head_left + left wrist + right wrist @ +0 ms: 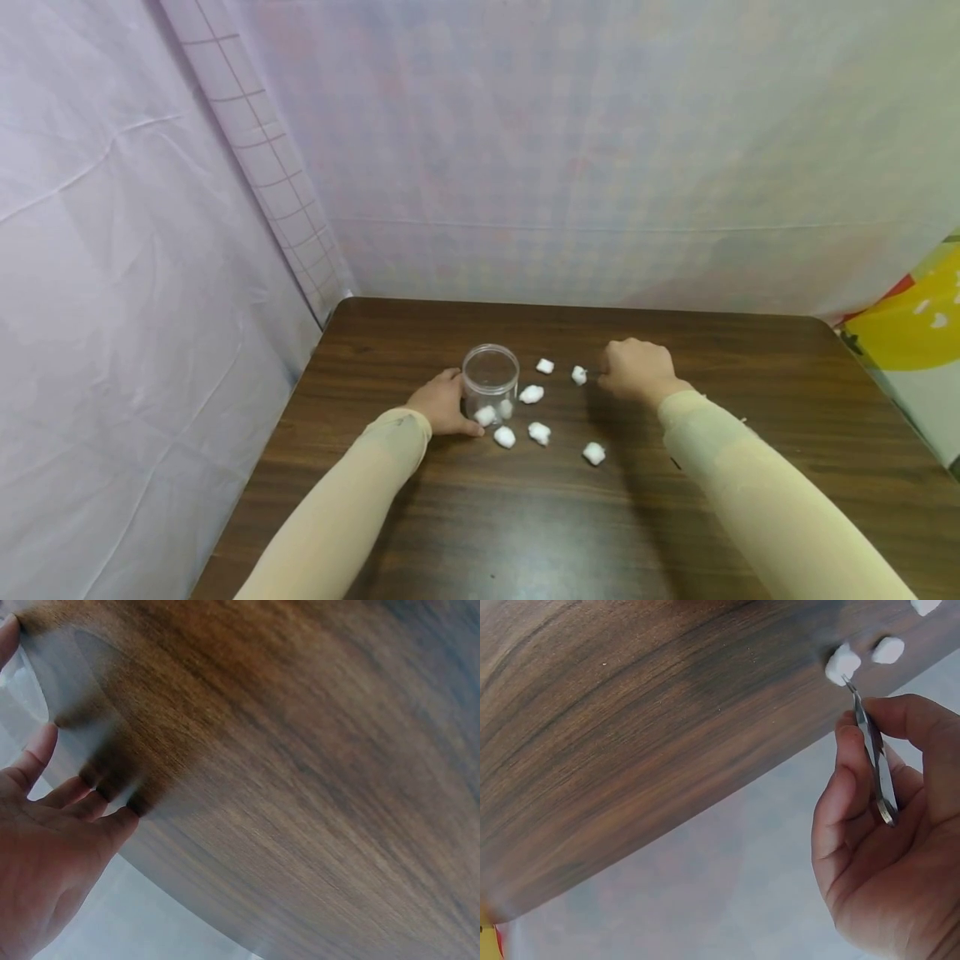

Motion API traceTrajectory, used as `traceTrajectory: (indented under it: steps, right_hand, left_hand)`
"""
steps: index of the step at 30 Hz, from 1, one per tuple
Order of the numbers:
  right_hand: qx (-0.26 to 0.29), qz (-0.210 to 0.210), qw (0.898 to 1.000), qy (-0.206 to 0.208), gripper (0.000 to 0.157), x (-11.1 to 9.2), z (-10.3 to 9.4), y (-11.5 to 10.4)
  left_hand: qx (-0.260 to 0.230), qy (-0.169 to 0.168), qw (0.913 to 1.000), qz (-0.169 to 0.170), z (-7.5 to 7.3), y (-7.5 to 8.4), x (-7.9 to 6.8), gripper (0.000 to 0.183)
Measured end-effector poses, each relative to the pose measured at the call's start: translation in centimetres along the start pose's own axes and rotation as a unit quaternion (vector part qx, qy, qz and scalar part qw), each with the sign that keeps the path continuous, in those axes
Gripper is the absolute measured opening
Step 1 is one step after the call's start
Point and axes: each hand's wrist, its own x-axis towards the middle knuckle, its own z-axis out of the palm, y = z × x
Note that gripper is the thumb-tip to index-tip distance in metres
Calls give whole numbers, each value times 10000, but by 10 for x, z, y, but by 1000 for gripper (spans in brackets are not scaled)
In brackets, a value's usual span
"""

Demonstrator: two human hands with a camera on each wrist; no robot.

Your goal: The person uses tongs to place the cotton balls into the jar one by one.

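Note:
A clear jar stands upright on the table, with a couple of cotton balls showing through its wall. My left hand holds it from the left side, thumb in front near the base and fingers behind. In the right wrist view, steel tweezers are pinched between the thumb and fingers of my right hand. Their tips touch a cotton ball on the table. The head view shows my right hand from the back, just right of that cotton ball.
Several more cotton balls lie loose to the right of the jar and in front of it. The brown wooden table ends at a pale curtain behind. A yellow item hangs past the right edge.

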Motion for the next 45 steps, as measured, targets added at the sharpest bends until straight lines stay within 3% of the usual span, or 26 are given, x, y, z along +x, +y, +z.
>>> traceTrajectory:
  steps: [12, 24, 36, 45]
  right_hand:
    - [-8, 8, 10000, 3, 35, -3, -6, 5]
    - [-6, -153, 9991, 408, 31, -9, -28, 2]
    - [-73, -628, 9948, 803, 32, -12, -62, -34]
    - [-127, -980, 9877, 1213, 31, -14, -72, -59]
  left_hand:
    - [-34, 6, 10000, -74, 4, 0, 2, 94]
    - [-10, -17, 10000, -67, 4, 2, 4, 95]
    - [-97, -25, 9999, -67, -1, 6, 1, 95]
    - [-45, -19, 10000, -84, 0, 7, 1, 95]
